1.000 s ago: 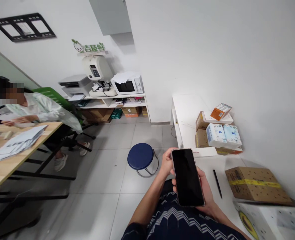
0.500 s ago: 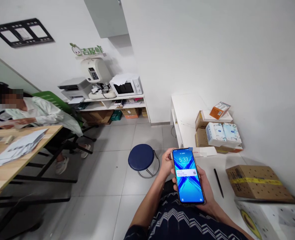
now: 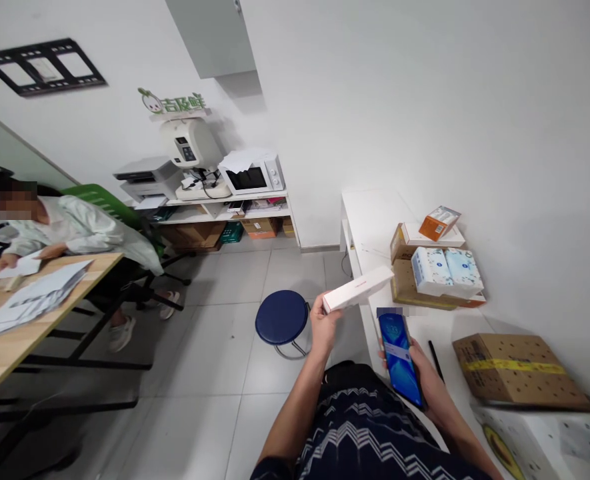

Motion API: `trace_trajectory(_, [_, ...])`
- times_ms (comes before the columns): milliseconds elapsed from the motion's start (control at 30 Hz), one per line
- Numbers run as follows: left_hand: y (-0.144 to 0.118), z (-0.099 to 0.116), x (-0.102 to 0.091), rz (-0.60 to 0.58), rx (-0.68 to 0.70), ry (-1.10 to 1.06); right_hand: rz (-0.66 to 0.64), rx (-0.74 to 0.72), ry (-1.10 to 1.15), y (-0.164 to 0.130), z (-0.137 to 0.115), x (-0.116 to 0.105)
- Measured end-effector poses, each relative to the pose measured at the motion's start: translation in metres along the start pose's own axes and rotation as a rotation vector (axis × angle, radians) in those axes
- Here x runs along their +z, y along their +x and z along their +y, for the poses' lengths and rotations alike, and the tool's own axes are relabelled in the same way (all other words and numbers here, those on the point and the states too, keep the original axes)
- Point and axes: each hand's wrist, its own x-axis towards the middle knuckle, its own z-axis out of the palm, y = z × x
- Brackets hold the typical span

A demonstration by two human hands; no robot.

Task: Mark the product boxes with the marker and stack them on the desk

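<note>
My right hand (image 3: 423, 368) holds a smartphone (image 3: 399, 357) with a lit blue screen, tilted on edge above the near end of the white table (image 3: 369, 213). My left hand (image 3: 323, 327) grips one end of a long flat white box (image 3: 359, 289), lifted off the table and held over its left edge. A black pen (image 3: 435, 361) lies on the table just right of the phone.
A taped cardboard box (image 3: 517, 370) and a white printed box (image 3: 549, 437) sit at the near right. Tissue packs (image 3: 445, 267) rest on stacked boxes further back. A blue stool (image 3: 281, 317) stands on the floor. Another person (image 3: 69, 223) sits at a wooden desk (image 3: 9, 327) with papers.
The phone screen lit up. My left hand left the phone and picked up the long white box from the table; my right hand tilted the phone and moved it right.
</note>
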Motion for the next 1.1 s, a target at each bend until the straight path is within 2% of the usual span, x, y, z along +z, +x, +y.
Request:
trace_trajectory(100, [0.003,0.001,-0.001,0.047,0.002,-0.015,0.248,-0.127,-0.687,0.028,0.040,-0.043])
trace_trajectory(133, [0.003,0.001,-0.001,0.051,-0.006,-0.020,0.308,-0.116,-0.905,0.035,0.053,-0.055])
trace_trajectory(167, [0.003,0.001,0.000,0.048,-0.017,-0.024,0.351,-0.089,-0.997,0.040,0.065,-0.065])
trace_trajectory(267, [0.001,-0.002,0.002,0.008,-0.055,-0.040,0.441,0.020,-1.125,0.044,0.094,-0.082])
trace_trajectory(433, [-0.002,-0.007,0.008,-0.112,-0.201,-0.071,0.549,0.123,-1.189,0.031,0.112,-0.082])
trace_trajectory(533, [-0.003,-0.005,0.011,-0.206,-0.283,-0.056,0.553,0.121,-1.117,0.027,0.109,-0.079])
trace_trajectory(633, [-0.001,-0.003,0.012,-0.258,-0.370,-0.024,0.499,0.079,-0.951,0.027,0.096,-0.075])
trace_trajectory(767, [-0.006,-0.011,0.019,-0.240,-0.441,-0.006,0.255,0.038,-0.592,0.026,0.066,-0.054])
trace_trajectory(833, [-0.016,-0.020,0.026,-0.237,-0.482,0.001,0.120,0.032,-0.370,0.022,0.052,-0.036])
trace_trajectory(900, [-0.031,-0.031,0.034,-0.248,-0.514,0.004,0.048,0.012,-0.133,0.016,0.042,-0.016])
trace_trajectory(1000, [-0.053,-0.046,0.046,-0.326,-0.539,0.003,0.065,-0.034,0.141,0.006,0.037,0.005])
trace_trajectory(1100, [-0.061,-0.051,0.051,-0.429,-0.555,0.078,0.148,-0.077,0.271,-0.001,0.036,0.003])
